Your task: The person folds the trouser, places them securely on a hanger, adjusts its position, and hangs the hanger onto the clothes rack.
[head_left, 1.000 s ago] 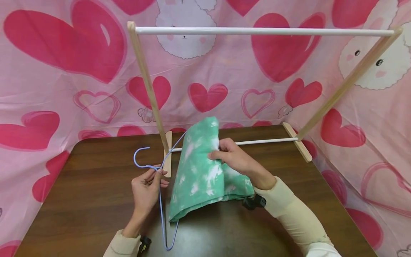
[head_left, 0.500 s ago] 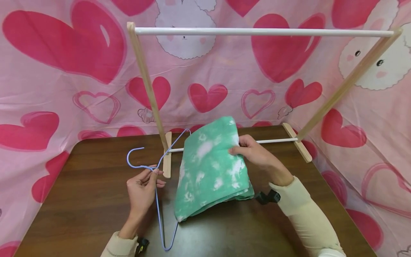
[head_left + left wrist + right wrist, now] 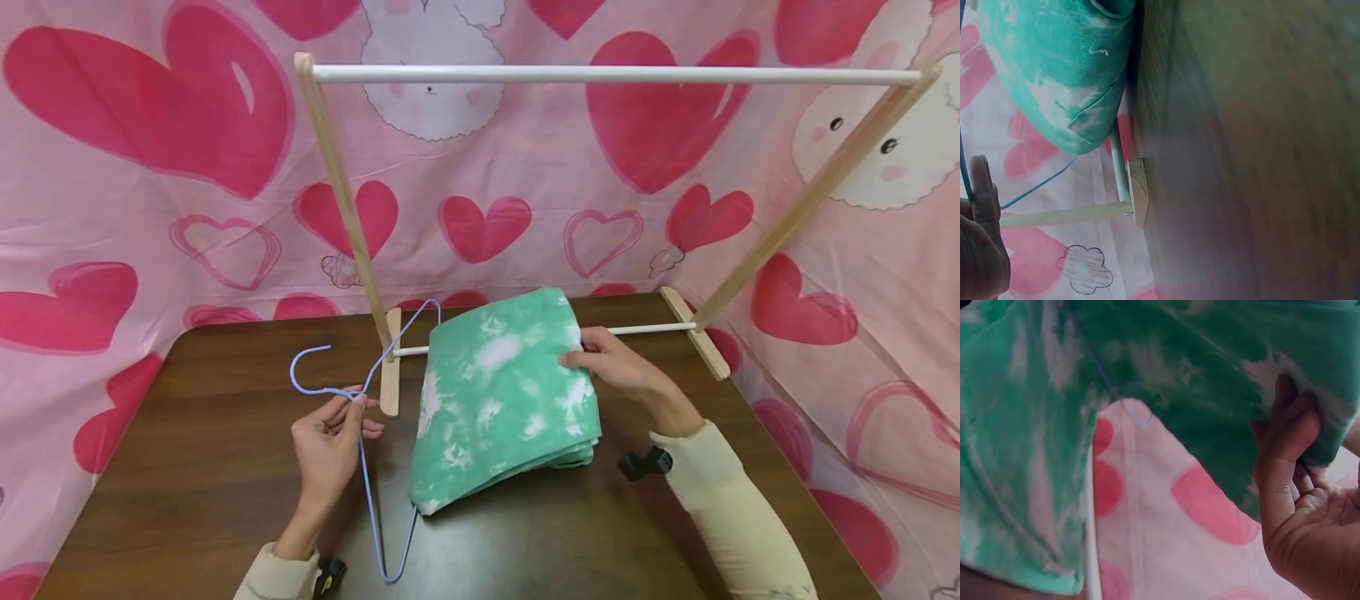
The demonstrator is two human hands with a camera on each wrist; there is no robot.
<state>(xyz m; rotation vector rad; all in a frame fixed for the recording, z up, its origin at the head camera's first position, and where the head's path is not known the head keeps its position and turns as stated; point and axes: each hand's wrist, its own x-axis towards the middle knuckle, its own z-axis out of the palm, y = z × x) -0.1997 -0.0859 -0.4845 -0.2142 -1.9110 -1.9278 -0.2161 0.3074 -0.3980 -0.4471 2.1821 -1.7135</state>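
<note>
A light blue wire hanger (image 3: 322, 391) is tilted on its side, hook to the left, above the table. My left hand (image 3: 326, 446) pinches it just below the hook, between thumb and fingers. A green and white tie-dye garment (image 3: 510, 392) is folded over the hanger's bar; the cloth hides most of that bar. On the garment's far right edge, my right hand (image 3: 622, 367) pinches the cloth, thumb on top. From below, the right wrist view shows the fingers (image 3: 1291, 437) against the cloth's underside and a hanging layer of fabric to the left.
A wooden rack with a white top rod (image 3: 615, 75) and a lower white rod (image 3: 652, 328) stands behind the garment. Its left foot (image 3: 390, 392) is close to my left hand. The brown table (image 3: 187, 467) is backed by a pink heart-patterned curtain (image 3: 225, 150).
My right hand has drawn the garment's edge to the right, and the folded cloth now lies broader and flatter. My left hand and the hanger have shifted slightly left.
</note>
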